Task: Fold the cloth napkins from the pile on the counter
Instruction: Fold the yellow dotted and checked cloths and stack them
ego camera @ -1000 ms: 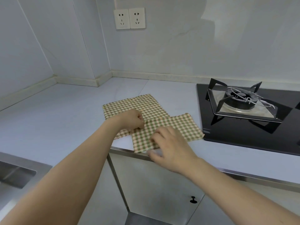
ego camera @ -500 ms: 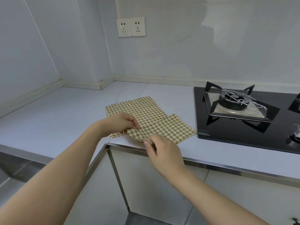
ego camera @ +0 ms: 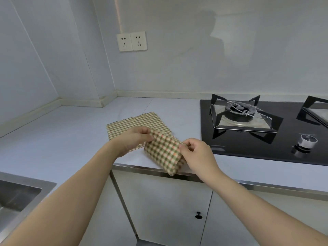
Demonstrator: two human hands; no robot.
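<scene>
Both hands' fingers pinch the checked napkin (ego camera: 164, 151) (left hand (ego camera: 132, 140), right hand (ego camera: 197, 155)).

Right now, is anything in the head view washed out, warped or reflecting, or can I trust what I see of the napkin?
Head view: soft even light, the held napkin sharp, its checks readable between the left hand and right hand. Wide-angle bend curves the counter edge. The glossy wall mirrors a dim figure, and the black hob shows faint reflections.

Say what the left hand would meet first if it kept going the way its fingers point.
The left hand points right, pinching the lifted checked napkin; beyond that, probably the right hand at the opposite corner, though depth is unclear.
</scene>
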